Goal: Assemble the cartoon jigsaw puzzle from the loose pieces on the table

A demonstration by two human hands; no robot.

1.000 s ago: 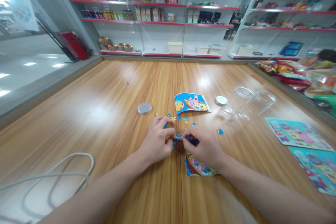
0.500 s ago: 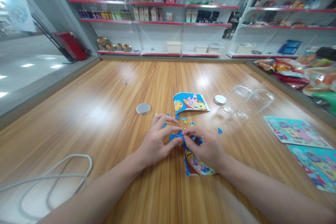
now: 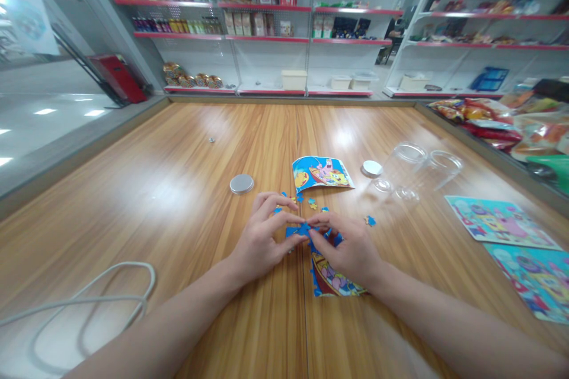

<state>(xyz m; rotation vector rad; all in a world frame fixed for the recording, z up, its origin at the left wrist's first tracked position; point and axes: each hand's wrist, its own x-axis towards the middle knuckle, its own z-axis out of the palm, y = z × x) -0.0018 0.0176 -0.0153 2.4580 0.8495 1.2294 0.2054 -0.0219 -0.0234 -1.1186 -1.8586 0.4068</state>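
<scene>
Between my two hands is a small blue jigsaw piece [image 3: 304, 229], pinched at the fingertips of my left hand [image 3: 264, 234] and my right hand [image 3: 351, 249]. Under and beside my right hand lies a partly joined jigsaw [image 3: 331, 278] with a boat and cartoon figures; my palm hides some of it. Loose jigsaw pieces [image 3: 313, 204] are scattered just beyond the fingers, and one piece [image 3: 370, 221] lies apart to the right. Behind them rests a picture sheet [image 3: 322, 173] showing a boat scene, its edges curling up.
A silver lid [image 3: 242, 183] lies left of the sheet, a white lid [image 3: 371, 168] to its right. Two clear jars [image 3: 406, 160] lie nearby. Cartoon cards [image 3: 502, 222] are at right, a looped white cable [image 3: 149, 284] at left. Shelves [image 3: 267, 38] stand beyond the table.
The blue piece at my fingertips shows more now, as my right fingers have shifted slightly. My left hand has moved very little. The other things stay where they were.
</scene>
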